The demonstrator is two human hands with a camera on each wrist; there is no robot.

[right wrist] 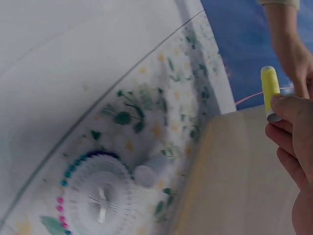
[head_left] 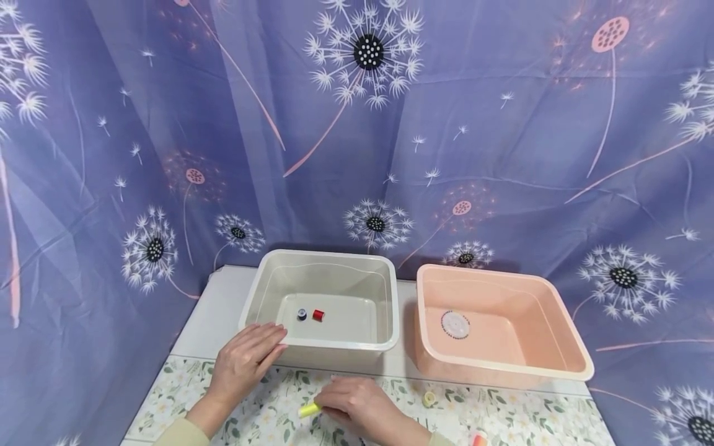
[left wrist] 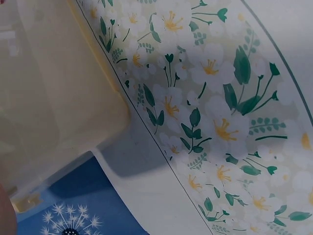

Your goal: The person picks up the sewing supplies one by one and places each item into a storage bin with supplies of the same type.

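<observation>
My right hand point(head_left: 359, 406) pinches a yellow thread spool point(right wrist: 270, 90) between thumb and fingers, above the flowered mat in front of the grey bin. Its pale ends show in the right wrist view. My left hand point(head_left: 245, 359) rests on the front left rim of the grey bin point(head_left: 334, 344), fingers together and nearly straight. Inside that bin lie a dark blue spool point(head_left: 302, 314) and a red spool point(head_left: 318, 315). A round wheel of bead-headed pins point(right wrist: 100, 196) lies on the mat in the right wrist view, with a white spool point(right wrist: 150, 171) beside it.
To the right stands a pink bin point(head_left: 504, 370) holding another pin wheel point(head_left: 455, 325). A small pale yellow roll point(head_left: 429, 398) and an orange-pink item point(head_left: 478, 439) lie on the flowered mat point(head_left: 513, 415). A blue dandelion-print curtain point(head_left: 334, 186) hangs behind the bins.
</observation>
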